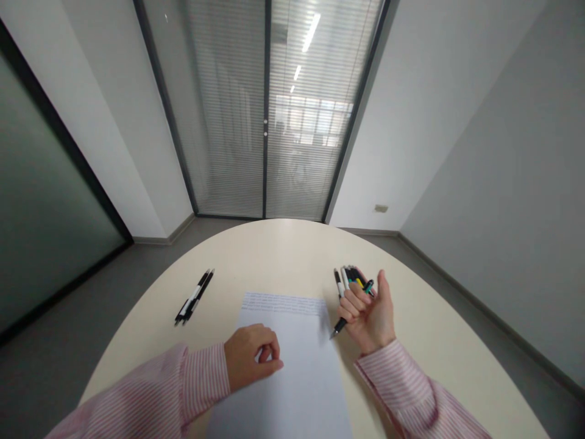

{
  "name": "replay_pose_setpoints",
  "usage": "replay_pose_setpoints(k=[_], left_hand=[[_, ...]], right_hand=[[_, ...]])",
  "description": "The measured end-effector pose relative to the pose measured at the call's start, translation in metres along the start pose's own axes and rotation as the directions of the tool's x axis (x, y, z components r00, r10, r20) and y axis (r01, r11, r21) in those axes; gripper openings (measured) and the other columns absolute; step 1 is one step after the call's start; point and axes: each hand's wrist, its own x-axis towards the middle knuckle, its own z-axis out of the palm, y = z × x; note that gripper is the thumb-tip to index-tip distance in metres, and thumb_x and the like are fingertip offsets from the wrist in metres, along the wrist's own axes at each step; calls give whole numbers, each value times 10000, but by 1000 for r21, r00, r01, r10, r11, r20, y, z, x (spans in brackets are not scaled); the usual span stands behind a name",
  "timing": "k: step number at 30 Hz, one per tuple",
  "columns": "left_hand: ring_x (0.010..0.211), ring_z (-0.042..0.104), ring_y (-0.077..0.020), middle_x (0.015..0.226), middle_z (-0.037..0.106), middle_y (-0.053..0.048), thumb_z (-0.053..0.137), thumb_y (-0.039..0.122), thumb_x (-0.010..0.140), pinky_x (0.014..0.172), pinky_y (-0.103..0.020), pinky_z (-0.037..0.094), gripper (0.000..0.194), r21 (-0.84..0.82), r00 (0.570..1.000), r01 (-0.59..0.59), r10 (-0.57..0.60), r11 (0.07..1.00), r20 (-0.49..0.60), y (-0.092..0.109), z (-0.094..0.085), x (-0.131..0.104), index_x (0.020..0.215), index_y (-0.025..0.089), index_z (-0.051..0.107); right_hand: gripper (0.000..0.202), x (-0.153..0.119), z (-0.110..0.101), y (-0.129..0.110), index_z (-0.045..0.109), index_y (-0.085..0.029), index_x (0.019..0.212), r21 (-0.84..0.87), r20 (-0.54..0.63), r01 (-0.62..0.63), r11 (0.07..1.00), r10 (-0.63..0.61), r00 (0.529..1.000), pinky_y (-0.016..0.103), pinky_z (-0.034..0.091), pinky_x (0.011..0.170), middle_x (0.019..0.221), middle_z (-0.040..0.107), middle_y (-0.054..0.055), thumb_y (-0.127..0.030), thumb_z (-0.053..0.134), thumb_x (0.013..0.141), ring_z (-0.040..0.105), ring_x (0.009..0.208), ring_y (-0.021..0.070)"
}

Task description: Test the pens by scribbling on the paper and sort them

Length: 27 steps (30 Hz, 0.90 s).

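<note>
A white sheet of paper (301,378) with lines of small text along its top lies on the table in front of me. My left hand (255,355) rests over the sheet's left part, fingers loosely curled with nothing between them. Beside the sheet's upper right edge, my right hand (368,314) is turned palm up, thumb raised, its fingers wrapped round a black pen (339,326) whose tip points down to the left. Behind that hand several pens (344,277) lie side by side, partly hidden by it.
Two pens (195,297) lie close together on the left of the round cream table (283,250). Beyond the table stand a glass partition with blinds (228,122) and white walls; a socket (381,208) sits low on the right wall.
</note>
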Motion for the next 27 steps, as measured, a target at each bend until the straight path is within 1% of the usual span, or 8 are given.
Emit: replay_pose_setpoints(k=[4, 8, 9, 11, 17, 22, 24, 27], left_hand=[[561, 458, -111, 551, 530, 48, 664, 174, 689, 570, -211, 357, 62, 3, 1000, -9, 9, 1000, -3, 0, -1, 0, 667, 162, 607], [570, 466, -113, 557, 530, 48, 653, 170, 693, 573, -211, 359, 64, -10, 1000, -3, 3, 1000, 3, 0, -2, 0, 663, 163, 598], [573, 469, -113, 558, 529, 48, 653, 166, 695, 575, -210, 360, 67, -8, 1000, 0, 0, 1000, 5, 0, -2, 0, 663, 162, 595], [579, 473, -113, 565, 532, 49, 663, 175, 705, 583, -211, 361, 86, -7, 1000, 8, -8, 1000, 12, -1, -2, 0, 669, 161, 587], [563, 462, -120, 565, 500, 67, 705, 375, 728, 586, -220, 369, 266, -23, 999, 35, -34, 999, 9, -6, 0, -1, 871, 176, 603], [598, 495, -136, 593, 514, 50, 677, 335, 765, 636, -240, 388, 308, 2, 999, -33, 33, 999, 10, -10, 2, -2, 1042, 206, 634], [607, 504, -142, 594, 523, 39, 670, 331, 772, 642, -247, 389, 278, 2, 999, -45, 45, 999, 9, -10, 2, -1, 1015, 197, 653], [596, 499, -142, 583, 523, 38, 663, 340, 777, 636, -249, 390, 269, -5, 999, -55, 55, 999, 4, -11, 2, -1, 1002, 191, 659]], right_hand=[[218, 1, 2, 6, 596, -188, 686, -78, -48, 61, 995, -65, 997, 156, 245, 278, 367, 250, -126, -387, 663, 746, 205, 279, 47], [334, -4, -4, 10, 641, -197, 967, -284, -19, 97, 954, -107, 994, 273, 488, 478, 688, 652, 29, -474, 539, 811, 581, 514, 149], [388, -5, -9, 12, 651, -189, 958, -377, -9, 108, 920, -120, 993, 289, 487, 478, 707, 662, 50, -517, 489, 828, 588, 520, 161], [505, -6, -20, 18, 680, -167, 846, -580, -4, 129, 804, -161, 987, 269, 402, 371, 509, 584, 32, -595, 413, 843, 488, 380, 140], [229, 0, -41, 38, 578, -213, 713, -805, 141, 370, 464, -455, 879, 260, 400, 422, 530, 532, -23, -418, 677, 740, 469, 440, 126], [270, 3, -40, 39, 545, -212, 993, -821, 169, 303, 484, -301, 939, 242, 475, 420, 664, 600, -4, -419, 548, 819, 567, 530, 146], [219, 4, -39, 38, 556, -205, 896, -853, 176, 256, 455, -212, 961, 219, 466, 395, 667, 599, -7, -409, 554, 816, 572, 491, 128], [277, 5, -42, 39, 471, -209, 656, -885, 144, 209, 417, -183, 973, 168, 303, 261, 480, 495, -65, -415, 553, 822, 436, 281, 70]])
